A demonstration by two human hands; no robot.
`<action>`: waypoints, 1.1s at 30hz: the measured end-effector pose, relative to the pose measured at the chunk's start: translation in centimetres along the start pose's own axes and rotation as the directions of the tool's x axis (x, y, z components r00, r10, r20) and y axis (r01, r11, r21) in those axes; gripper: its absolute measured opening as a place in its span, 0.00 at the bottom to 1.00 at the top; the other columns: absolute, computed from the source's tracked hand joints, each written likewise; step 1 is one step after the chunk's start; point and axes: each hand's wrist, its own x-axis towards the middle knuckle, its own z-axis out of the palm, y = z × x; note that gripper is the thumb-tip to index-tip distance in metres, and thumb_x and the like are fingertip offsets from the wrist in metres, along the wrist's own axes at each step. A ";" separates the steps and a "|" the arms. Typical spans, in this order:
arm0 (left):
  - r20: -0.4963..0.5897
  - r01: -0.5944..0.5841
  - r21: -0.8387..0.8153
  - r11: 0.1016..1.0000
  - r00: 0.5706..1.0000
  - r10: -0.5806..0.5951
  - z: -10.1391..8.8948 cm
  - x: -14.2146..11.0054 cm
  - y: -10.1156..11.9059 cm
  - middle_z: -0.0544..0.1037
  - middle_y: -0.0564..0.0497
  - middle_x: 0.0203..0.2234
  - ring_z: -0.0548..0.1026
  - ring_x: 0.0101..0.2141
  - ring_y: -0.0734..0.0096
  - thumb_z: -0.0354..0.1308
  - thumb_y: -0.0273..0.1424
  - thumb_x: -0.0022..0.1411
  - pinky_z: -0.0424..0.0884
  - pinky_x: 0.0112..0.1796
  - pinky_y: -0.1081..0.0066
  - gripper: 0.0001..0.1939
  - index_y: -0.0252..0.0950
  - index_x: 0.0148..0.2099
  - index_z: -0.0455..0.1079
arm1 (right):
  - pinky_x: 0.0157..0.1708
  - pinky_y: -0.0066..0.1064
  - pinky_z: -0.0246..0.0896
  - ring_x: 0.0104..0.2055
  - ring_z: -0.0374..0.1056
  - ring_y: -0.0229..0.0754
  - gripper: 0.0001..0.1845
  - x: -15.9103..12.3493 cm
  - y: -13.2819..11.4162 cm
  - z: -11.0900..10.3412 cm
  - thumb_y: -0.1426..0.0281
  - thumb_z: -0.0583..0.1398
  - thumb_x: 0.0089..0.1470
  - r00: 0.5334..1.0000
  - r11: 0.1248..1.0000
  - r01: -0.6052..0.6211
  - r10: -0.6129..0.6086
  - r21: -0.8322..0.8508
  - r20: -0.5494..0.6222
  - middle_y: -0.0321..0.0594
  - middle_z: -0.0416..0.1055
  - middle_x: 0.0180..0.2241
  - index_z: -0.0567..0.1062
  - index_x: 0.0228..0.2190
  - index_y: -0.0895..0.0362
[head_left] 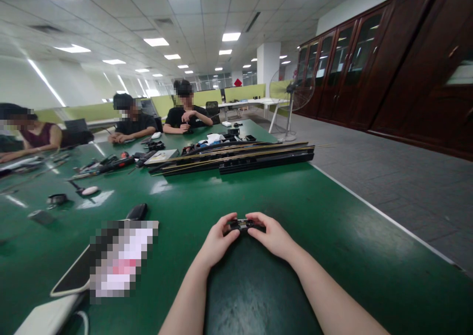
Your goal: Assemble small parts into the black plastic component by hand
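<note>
The left hand (219, 239) and right hand (273, 235) pinch opposite ends of a small dark device (243, 224) — a grip likely meant to steady it. The device is on the near side of the long black strips (266, 163), well apart from them.

Was located in an open-plan office. Was identified by ceiling lights (156, 42), green partitions (244, 93), white desks (258, 101) and glazed cabinets (343, 59). Doubled as workroom, evidenced by a green table (185, 197) strewn with parts (113, 165) and black rails (268, 162), with people (192, 117) seated along it.
</note>
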 end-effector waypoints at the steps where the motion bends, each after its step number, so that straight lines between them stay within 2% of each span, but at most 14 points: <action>1: 0.001 0.005 -0.016 1.000 1.000 -0.005 0.0 0.0 -0.1 0.67 0.40 0.50 0.69 0.48 0.61 0.58 0.31 0.49 0.60 0.51 0.59 0.28 0.32 0.53 0.58 | 0.48 0.38 0.59 0.43 0.68 0.41 0.17 0.0 0.0 0.0 0.73 0.58 0.46 1.000 1.000 -0.005 0.005 0.015 -0.002 0.40 0.71 0.41 0.69 0.42 0.55; 10: 0.006 0.049 -0.096 0.994 0.999 -0.049 0.3 0.1 -0.3 0.65 0.41 0.52 0.67 0.50 0.62 0.61 0.29 0.47 0.60 0.52 0.63 0.30 0.32 0.53 0.58 | 0.46 0.38 0.62 0.41 0.69 0.40 0.17 0.1 0.1 0.4 0.75 0.58 0.45 0.998 0.986 -0.046 0.052 0.163 -0.037 0.41 0.72 0.40 0.68 0.40 0.56; 14: 0.029 0.051 -0.087 0.995 0.998 -0.049 0.2 0.1 -0.4 0.67 0.42 0.50 0.68 0.48 0.63 0.61 0.29 0.47 0.62 0.50 0.63 0.28 0.33 0.51 0.59 | 0.46 0.37 0.62 0.41 0.69 0.40 0.17 0.1 0.0 0.4 0.75 0.58 0.45 0.997 0.984 -0.051 0.059 0.169 -0.040 0.41 0.72 0.40 0.68 0.40 0.56; 20: 0.066 0.030 -0.031 0.999 0.997 -0.028 0.1 0.1 -0.5 0.73 0.46 0.42 0.71 0.43 0.65 0.60 0.30 0.49 0.65 0.46 0.65 0.21 0.34 0.46 0.61 | 0.44 0.36 0.63 0.40 0.69 0.40 0.16 0.0 -0.3 0.4 0.73 0.59 0.45 0.997 0.983 -0.062 0.068 0.172 -0.029 0.40 0.72 0.39 0.69 0.39 0.56; 33: 0.079 0.004 0.011 1.000 0.997 -0.005 0.1 0.0 -0.5 0.72 0.47 0.40 0.71 0.42 0.66 0.58 0.31 0.50 0.65 0.44 0.67 0.18 0.35 0.45 0.61 | 0.42 0.36 0.65 0.37 0.70 0.40 0.15 -0.1 -0.3 0.4 0.73 0.58 0.46 0.997 0.984 -0.070 0.074 0.162 -0.017 0.39 0.73 0.36 0.69 0.39 0.56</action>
